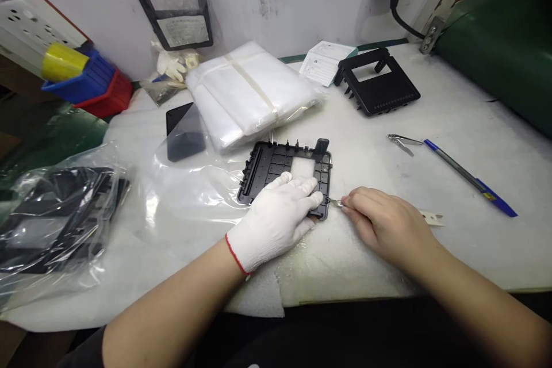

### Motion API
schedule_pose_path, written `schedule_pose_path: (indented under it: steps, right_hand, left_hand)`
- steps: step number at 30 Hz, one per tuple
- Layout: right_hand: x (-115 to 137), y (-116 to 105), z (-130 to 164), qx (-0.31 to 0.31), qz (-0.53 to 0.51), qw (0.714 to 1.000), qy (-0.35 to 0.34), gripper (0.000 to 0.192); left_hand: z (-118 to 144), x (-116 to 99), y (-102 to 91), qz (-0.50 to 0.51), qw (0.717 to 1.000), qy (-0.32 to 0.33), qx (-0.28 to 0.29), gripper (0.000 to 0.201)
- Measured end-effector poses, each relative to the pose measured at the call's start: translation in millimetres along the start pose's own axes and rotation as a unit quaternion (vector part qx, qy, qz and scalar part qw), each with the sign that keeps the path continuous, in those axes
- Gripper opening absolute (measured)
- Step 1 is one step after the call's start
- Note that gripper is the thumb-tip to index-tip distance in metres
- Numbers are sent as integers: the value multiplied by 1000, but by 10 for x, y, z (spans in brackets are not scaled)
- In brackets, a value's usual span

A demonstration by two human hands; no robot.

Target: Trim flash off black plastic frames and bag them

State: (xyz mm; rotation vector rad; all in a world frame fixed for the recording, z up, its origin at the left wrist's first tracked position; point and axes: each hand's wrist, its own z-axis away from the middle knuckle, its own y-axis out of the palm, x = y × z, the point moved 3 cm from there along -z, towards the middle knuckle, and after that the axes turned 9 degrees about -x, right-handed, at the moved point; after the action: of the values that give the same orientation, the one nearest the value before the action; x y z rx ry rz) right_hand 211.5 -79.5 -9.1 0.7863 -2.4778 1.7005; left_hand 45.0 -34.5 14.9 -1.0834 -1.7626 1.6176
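A black plastic panel (pixel 269 169) with a rectangular window and clips along its edges lies on the worktop, ribbed side up. My left hand (pixel 282 215), in a white knitted glove with a red cuff, grips its near right part, fingers spread across the ribs. My right hand (pixel 388 221) is bare and closed around a small knife (pixel 336 203), whose metal blade meets the panel's right edge. Most of the knife's handle is hidden in my fist. A pale notched strip (pixel 432 218) shows beyond that hand; whether it belongs to the knife I cannot tell.
Another black panel (pixel 388 89) stands at the back right, near nail clippers (pixel 405 142) and a blue pen (pixel 470 178). Clear bags (pixel 254 89) are stacked behind my work. Bagged black panels (pixel 56 218) lie left, below blue (pixel 81 77) and red bins (pixel 107 95).
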Motion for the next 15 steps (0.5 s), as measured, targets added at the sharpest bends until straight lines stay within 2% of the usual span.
schedule_pose_path:
  steps: [7,12,15]
  right_hand:
    - [22,8,-6,-17,27,999,14,18]
    - [33,21,23,-86,80,991,63,17]
    - [14,-3,30,-127,135,977,104,15]
  left_hand:
    - [29,14,12,16,1000,-13,-4,32]
    - [22,6,10,29,999,-15,-6,31]
    - [39,-1,-38,45,999,-7,-28,26]
